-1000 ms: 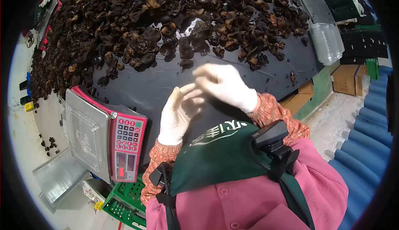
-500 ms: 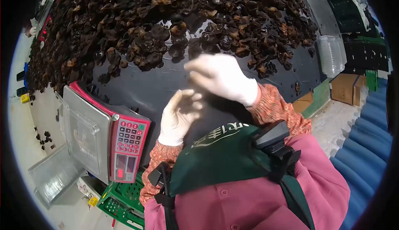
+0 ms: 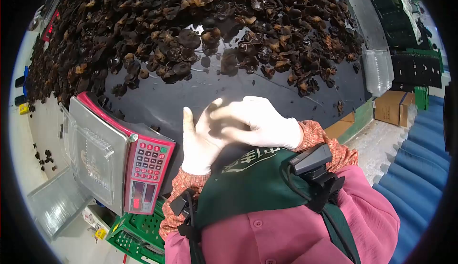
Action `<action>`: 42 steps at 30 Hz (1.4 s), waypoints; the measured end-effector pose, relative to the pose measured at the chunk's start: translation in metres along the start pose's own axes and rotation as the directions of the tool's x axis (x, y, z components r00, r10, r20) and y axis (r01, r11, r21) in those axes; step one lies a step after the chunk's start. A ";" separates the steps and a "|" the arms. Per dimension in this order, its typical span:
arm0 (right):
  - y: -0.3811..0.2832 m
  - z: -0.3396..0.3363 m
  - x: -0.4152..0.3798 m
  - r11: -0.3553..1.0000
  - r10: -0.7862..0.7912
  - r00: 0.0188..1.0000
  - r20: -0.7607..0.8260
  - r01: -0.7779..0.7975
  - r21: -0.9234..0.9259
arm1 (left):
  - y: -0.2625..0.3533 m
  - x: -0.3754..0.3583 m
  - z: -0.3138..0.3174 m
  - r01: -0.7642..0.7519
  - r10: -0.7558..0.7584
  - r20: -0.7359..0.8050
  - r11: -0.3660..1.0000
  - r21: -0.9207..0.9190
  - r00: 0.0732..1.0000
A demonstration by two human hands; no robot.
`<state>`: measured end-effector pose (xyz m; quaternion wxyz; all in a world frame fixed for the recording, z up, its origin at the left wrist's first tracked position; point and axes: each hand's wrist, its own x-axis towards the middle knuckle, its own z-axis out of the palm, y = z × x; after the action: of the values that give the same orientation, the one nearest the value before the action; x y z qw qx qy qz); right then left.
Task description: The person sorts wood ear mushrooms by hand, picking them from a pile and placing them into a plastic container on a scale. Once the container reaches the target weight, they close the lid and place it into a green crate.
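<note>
Both my hands wear white gloves and meet low over the dark tabletop [image 3: 162, 91], just above my green apron [image 3: 253, 183]. My left hand [image 3: 202, 142] is open, palm up, with its thumb raised and apart from the fingers. From the right, my right hand [image 3: 265, 121] reaches over that palm; its fingers are bent, with a dark gap between them and the thumb. Its fingertips overlap the left palm, and no held object shows. Beyond the hands lies a wide heap of dark brown wood ear mushrooms [image 3: 176, 44], wet and loose.
At my left stands a red scale [image 3: 150, 168] with a clear plastic box [image 3: 95, 161] on its pan. Another clear container [image 3: 59, 202] and a green crate [image 3: 138, 235] are below. To the right are a clear tray [image 3: 379, 73], a cardboard box [image 3: 392, 107] and blue corrugated material [image 3: 410, 163].
My right hand has come down and toward me, from above the left hand to over its palm. My left hand's thumb has spread upward. The view has shifted slightly.
</note>
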<state>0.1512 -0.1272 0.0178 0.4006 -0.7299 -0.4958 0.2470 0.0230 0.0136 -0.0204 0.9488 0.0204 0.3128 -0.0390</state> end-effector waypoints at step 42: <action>0.002 -0.028 -0.065 0.865 0.490 0.833 -0.257 -0.427 0.266 | -0.008 -0.012 -0.028 0.044 -0.068 0.121 0.981 0.191 0.990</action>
<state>0.1486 -0.1972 0.0295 0.4737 -0.8140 -0.2080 0.2641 -0.0039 0.0082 -0.0364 0.9591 0.0986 0.2472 -0.0964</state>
